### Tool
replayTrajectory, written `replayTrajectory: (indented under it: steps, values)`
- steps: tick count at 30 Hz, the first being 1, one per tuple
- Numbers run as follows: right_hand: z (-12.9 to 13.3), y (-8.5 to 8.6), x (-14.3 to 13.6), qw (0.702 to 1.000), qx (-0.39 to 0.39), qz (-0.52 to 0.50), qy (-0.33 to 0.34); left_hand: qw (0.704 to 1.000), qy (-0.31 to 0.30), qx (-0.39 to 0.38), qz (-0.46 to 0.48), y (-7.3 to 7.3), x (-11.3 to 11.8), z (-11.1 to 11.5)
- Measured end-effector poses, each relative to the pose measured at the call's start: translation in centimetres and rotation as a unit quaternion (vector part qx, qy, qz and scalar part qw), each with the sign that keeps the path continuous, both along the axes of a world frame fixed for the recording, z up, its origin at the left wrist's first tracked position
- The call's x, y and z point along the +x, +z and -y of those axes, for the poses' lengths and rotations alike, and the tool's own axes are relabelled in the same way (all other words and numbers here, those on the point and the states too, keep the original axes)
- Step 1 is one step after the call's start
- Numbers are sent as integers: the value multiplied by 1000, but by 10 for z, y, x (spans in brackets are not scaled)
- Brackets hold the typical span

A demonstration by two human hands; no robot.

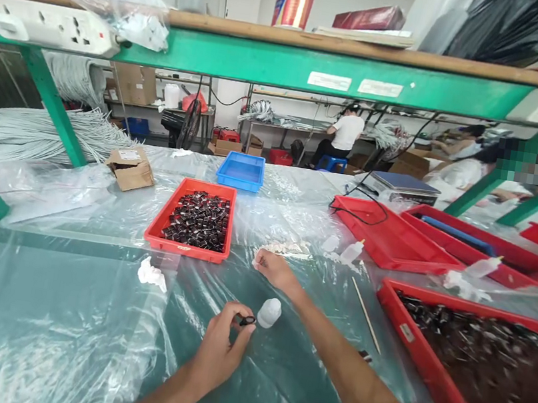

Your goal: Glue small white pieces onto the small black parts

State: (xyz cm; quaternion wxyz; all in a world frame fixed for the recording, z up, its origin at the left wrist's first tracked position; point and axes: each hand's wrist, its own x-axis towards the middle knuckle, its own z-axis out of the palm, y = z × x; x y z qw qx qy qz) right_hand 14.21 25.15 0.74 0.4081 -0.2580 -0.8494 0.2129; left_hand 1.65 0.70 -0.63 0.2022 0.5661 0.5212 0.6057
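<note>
So there's a small black ring (pixel 247 321) pinched between the thumb and fingertips of the left hand (pixel 221 349), low on the plastic-covered table (pixel 52 331), just beside a little white bottle (pixel 269 313). The right hand (pixel 273 269) is stretched further out, fingers curled shut on some small white bits (pixel 287 249) from a pile there. Past it sits a red tray (pixel 192 220) full of dark parts, with a blue tray (pixel 242 170) behind. A thin wooden stick (pixel 366 314) lies off to the right.
</note>
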Motion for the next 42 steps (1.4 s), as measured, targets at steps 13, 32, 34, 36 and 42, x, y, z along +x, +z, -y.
replayTrajectory:
  steps: [13, 32, 34, 36, 42]
  values:
    - [69, 29, 82, 996, -25, -76, -46, 999, -30, 5, 33, 8, 8, 8]
    - [172, 67, 83, 992, 25, -31, 116, 997, -52, -39, 42, 23, 14, 22]
    - [175, 70, 85, 993, 30, -16, 114, 998, -44, -43, 29, 27, 14, 23]
    - [177, 72, 87, 993, 28, 1, 111, 998, -44, -48, 3, 30, 13, 24]
    - [172, 74, 95, 987, 23, 46, 151, 994, -52, -39, -90, 33, 11, 27]
